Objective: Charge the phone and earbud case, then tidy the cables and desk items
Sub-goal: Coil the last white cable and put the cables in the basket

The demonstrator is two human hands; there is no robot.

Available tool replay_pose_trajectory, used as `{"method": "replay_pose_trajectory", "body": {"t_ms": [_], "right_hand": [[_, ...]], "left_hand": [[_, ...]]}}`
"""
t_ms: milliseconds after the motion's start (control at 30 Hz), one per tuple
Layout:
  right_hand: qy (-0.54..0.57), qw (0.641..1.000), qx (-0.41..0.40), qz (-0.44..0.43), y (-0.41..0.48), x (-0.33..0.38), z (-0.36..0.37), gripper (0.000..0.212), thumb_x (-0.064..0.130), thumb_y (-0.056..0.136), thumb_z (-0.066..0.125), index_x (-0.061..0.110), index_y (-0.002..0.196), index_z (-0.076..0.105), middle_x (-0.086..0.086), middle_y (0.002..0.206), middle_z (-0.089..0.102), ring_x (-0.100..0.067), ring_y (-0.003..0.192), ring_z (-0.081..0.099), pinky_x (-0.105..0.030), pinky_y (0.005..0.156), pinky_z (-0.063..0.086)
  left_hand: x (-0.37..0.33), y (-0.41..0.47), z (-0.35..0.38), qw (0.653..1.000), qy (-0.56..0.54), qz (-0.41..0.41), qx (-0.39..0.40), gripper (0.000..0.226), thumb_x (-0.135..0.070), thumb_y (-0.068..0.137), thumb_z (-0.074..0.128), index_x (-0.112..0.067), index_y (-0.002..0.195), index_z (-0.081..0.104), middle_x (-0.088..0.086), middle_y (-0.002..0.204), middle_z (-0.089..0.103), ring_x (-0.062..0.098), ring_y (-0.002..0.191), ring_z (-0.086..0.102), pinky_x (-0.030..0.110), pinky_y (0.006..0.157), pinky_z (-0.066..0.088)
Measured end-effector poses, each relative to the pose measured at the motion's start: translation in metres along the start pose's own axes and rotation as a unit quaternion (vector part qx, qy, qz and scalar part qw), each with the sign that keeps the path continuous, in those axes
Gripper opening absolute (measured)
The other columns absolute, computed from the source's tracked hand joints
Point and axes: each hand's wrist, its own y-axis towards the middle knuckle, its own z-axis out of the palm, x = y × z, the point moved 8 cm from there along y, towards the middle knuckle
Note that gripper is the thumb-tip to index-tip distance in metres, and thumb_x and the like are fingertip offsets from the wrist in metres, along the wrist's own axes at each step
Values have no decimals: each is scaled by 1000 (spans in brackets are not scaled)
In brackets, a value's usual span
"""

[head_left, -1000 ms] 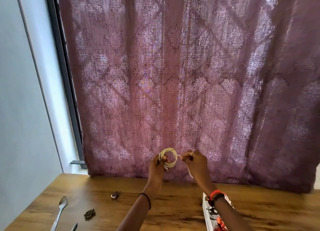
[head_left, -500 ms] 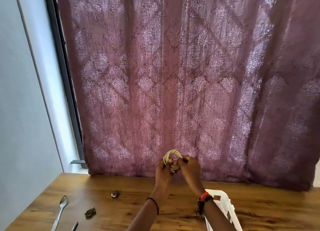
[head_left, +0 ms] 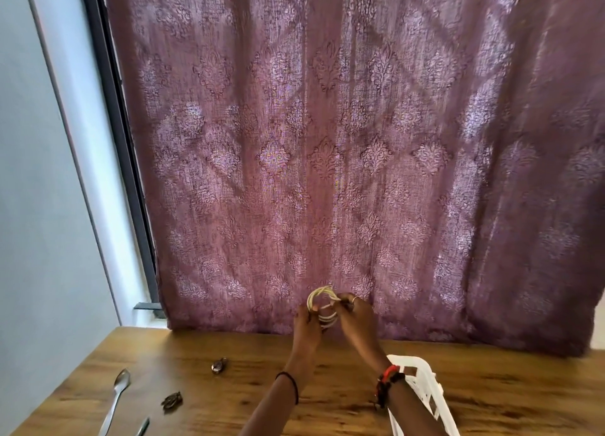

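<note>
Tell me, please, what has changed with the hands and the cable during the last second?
The right hand moved left, from pulling the loose end sideways, onto the coiled cable. The left hand kept gripping it. The spoon stayed on the desk.

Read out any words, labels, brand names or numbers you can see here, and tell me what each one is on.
No readable text anywhere in this view.
The curtain shows only a woven diamond pattern, no letters.
The coiled cable, gripped by the left hand and right hand, the white basket, the spoon and the wooden desk show no print.
</note>
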Motion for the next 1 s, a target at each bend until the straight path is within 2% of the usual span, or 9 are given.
{"method": "replay_pose_trajectory", "body": {"t_ms": [67,200,300,467,567,667,767,867,1000], "right_hand": [[28,1000,7,6,0,0,0,18,14,89,60,7,106,63,0,88,61,-6,75,53,0,54,36],[111,991,51,46,5,-9,10,25,4,91,54,11,115,57,-4,103,63,-8,85,57,-2,63,43],[194,973,88,84,9,-18,17,30,-2,91,48,19,109,59,-7,111,63,-20,101,60,-28,85,52],[289,939,116,148,21,-28,22,35,-17,82,43,14,88,59,-5,85,63,-16,74,60,-19,60,50],[298,933,131,155,23,-24,18,30,-6,58,58,10,83,56,-8,78,59,-20,70,55,-21,54,48],[214,955,165,124,21,-23,14,41,6,48,61,16,87,56,-4,84,62,-18,77,56,-26,63,43],[74,978,183,67,19,-21,13,36,0,73,59,22,100,52,2,94,60,-11,83,55,-21,66,44],[16,984,175,22,21,-18,12,39,-5,81,58,22,106,47,3,96,58,-8,85,57,-14,64,46],[-33,988,146,26,22,-24,6,45,5,72,75,18,106,48,2,95,61,-16,89,62,-26,73,51]], "left_hand": [[0,0,1,1000,-7,-9,5,23,-2,97,40,5,113,55,24,107,63,22,82,61,16,57,51],[-9,-5,4,999,-19,-21,32,25,-5,98,38,1,111,58,7,85,64,15,69,60,16,51,48],[-9,-8,5,996,-36,-55,56,24,-7,99,38,-3,107,60,3,76,66,9,56,62,19,45,47],[-2,-10,5,992,-12,-78,93,24,-7,98,42,-8,92,65,4,69,65,13,54,55,20,43,42],[-2,-9,6,993,19,-54,102,21,-5,94,50,-8,83,67,1,66,67,8,53,60,25,54,49],[-5,-11,5,994,25,-51,98,25,-6,93,52,-11,73,66,-4,58,66,4,51,57,23,60,45],[-4,-12,5,993,14,-70,96,24,-2,93,49,-3,75,64,3,60,61,8,51,54,16,49,40],[-4,-12,5,993,1,-76,88,18,5,91,47,11,90,64,14,75,63,17,64,57,19,55,44],[-4,-16,1,991,-53,-87,85,19,4,92,47,3,89,66,12,81,66,17,69,61,20,58,51]]}}
